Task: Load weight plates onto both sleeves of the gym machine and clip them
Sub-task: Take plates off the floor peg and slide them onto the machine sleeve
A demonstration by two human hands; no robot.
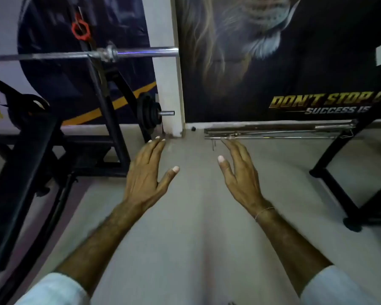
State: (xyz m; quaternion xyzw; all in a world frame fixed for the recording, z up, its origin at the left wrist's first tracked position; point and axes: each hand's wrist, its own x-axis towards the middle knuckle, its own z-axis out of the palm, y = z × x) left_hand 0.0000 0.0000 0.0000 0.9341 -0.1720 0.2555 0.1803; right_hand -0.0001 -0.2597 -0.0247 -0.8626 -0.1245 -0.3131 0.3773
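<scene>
My left hand (pixel 149 170) and my right hand (pixel 240 172) are stretched out over the grey floor, palms down, fingers apart, holding nothing. Upper left, a chrome bar sleeve (pixel 145 52) sticks out bare to the right from the black machine frame (pixel 103 89). Lower on the frame, several black weight plates (pixel 146 114) sit stacked on a short storage peg (pixel 167 112) beside the white pillar. A red collar clip (pixel 80 30) hangs high on the frame. My left fingertips are just below the stacked plates.
A white pillar (pixel 169 89) stands straight ahead between two dark wall posters. Chrome bars (pixel 273 133) lie on the floor along the wall at right. A black rack leg (pixel 339 170) stands at the right. Open grey floor lies under my hands.
</scene>
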